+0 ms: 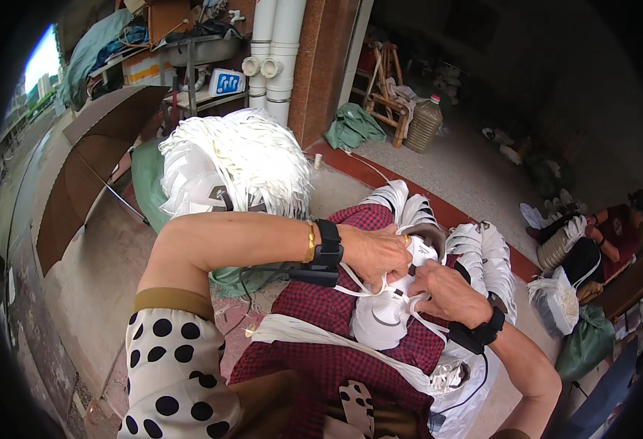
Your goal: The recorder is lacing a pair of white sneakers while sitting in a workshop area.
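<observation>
A white shoe upper [377, 328] with grey trim lies on my lap, over a dark red checked cloth [303, 301]. My left hand [376, 254] is at its lace holes, fingers closed on a white shoelace [349, 290]. Across from it, my right hand [449, 294] pinches the lace at the other side of the opening. The fingertips partly hide the eyelets. A bundle of long white laces [350, 345] runs across my lap below the upper. Stacked white shoe uppers [486, 256] stand just beyond and to the right of my hands.
A large heap of white laces and uppers [237, 157] stands on the left. Farther left an open brown umbrella [91, 172] rests on the ground. At the back are white pipes [285, 58], a plastic jug [424, 124] and a bamboo chair [387, 91]. Another person [618, 230] sits at right.
</observation>
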The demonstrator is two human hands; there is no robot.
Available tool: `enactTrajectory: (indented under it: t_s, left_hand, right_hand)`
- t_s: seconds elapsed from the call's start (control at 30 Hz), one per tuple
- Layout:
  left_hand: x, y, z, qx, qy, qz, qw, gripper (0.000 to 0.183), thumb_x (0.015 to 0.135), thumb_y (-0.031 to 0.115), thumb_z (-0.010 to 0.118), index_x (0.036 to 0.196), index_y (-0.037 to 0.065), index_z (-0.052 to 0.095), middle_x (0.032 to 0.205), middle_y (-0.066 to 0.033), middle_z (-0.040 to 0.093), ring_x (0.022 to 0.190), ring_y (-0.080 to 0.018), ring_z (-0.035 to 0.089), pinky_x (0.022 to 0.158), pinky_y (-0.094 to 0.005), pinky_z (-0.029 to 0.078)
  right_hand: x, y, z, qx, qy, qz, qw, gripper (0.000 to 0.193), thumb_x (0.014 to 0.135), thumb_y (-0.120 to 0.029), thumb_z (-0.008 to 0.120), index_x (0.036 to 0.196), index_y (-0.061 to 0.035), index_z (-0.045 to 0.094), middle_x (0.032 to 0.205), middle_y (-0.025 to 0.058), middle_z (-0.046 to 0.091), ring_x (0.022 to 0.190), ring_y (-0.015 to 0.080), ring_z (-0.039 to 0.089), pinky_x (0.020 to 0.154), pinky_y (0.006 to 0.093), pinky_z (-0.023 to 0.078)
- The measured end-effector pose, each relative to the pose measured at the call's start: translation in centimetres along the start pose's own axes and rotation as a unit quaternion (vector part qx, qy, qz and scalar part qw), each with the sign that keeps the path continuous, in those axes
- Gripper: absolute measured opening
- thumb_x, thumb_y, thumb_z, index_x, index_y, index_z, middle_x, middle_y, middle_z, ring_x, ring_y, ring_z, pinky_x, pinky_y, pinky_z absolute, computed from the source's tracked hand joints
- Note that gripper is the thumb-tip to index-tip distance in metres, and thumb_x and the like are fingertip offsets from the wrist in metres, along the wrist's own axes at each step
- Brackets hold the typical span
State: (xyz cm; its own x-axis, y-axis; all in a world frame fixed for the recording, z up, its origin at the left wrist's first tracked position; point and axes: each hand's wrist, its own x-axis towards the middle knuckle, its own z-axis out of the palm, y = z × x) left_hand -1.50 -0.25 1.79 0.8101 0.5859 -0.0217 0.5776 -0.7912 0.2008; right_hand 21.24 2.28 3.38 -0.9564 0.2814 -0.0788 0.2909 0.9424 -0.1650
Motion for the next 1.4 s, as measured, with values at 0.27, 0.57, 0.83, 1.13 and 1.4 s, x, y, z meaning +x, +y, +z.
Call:
enactTrajectory:
  t_s: [0.27,0.57,0.83,1.13,1.4]
  left_hand:
    - [-0.2,-0.5,0.4,0.005,0.014,0.016,1.0,0.023,0.061,0.022,0.082,0.08,0.011,0.074,0.085,-0.0019,0.063,0.099,-0.0234,0.052,0.085,-0.0428,0.03]
    - [-0.7,0.3,2.8,0.036,0.15,-0.045,0.987,0.019,0.061,0.017,0.079,0.075,0.007,0.071,0.085,-0.007,0.061,0.102,-0.03,0.052,0.079,-0.0461,0.035]
    - [2.1,1.0,-1.2,-0.146,-0.076,-0.19,0.968,0.039,0.07,0.017,0.06,0.097,-0.01,0.071,0.106,-0.0278,0.068,0.105,-0.0412,0.065,0.094,-0.0558,0.046]
    - [2.9,2.3,1.3,-0.042,0.042,-0.261,0.964,0.036,0.061,0.022,0.076,0.088,-0.003,0.073,0.089,-0.0171,0.071,0.096,-0.0304,0.069,0.079,-0.054,0.048]
    - [1.9,1.5,3.1,-0.119,0.166,-0.239,0.949,0.03,0.061,0.018,0.075,0.076,-0.007,0.07,0.08,-0.0236,0.069,0.08,-0.0335,0.071,0.069,-0.0407,0.056]
  right_hand:
    - [0.3,1.3,-0.6,0.055,-0.064,-0.015,0.996,0.024,0.071,-0.009,0.069,0.094,-0.001,0.073,0.09,0.0146,0.059,0.097,0.0322,0.054,0.083,0.0419,0.046]
    - [-0.8,0.1,1.2,-0.063,0.035,0.003,0.997,0.019,0.072,-0.011,0.068,0.088,-0.0022,0.073,0.089,0.0151,0.058,0.096,0.0337,0.055,0.082,0.0454,0.047]
    - [1.5,3.4,-1.3,0.181,-0.147,0.03,0.972,0.03,0.084,-0.013,0.051,0.102,-0.0002,0.072,0.102,0.0174,0.066,0.103,0.0341,0.059,0.091,0.0393,0.046]
    - [1.8,0.6,0.9,0.107,-0.031,0.215,0.97,0.019,0.071,-0.016,0.068,0.068,0.0032,0.068,0.062,0.0159,0.062,0.062,0.0236,0.066,0.059,0.0386,0.048]
    - [2.6,1.0,2.3,0.366,0.14,0.346,0.852,0.019,0.079,-0.018,0.068,0.07,-0.0029,0.073,0.063,-0.0008,0.062,0.054,0.0073,0.051,0.049,0.0259,0.037]
